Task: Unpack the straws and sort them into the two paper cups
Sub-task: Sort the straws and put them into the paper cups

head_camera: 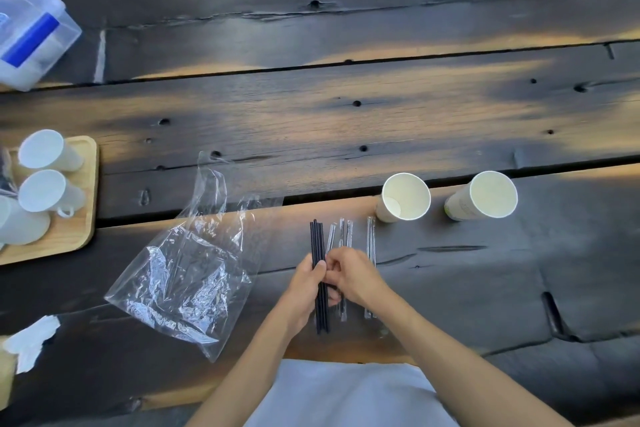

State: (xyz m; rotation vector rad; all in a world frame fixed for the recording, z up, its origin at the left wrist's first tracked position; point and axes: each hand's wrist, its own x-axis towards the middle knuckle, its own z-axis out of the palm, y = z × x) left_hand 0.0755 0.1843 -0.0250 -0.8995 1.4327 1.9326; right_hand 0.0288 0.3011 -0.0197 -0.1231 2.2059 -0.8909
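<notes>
Black straws (317, 239) getting bunched up in our hands over the dark wooden tabletop (311, 115).

We're gripping the bundle with our left hand (306, 284), fingers curled around it, while our right hand (349, 274) is pinching at the same bundle. Clear-wrapped straws (371, 236) are lying flat just right of our hands. Two paper cups (403, 196) (485, 194) are standing open beyond them, nothing in them. Crinkly plastic bag (187, 270) is lying to the left.
</notes>
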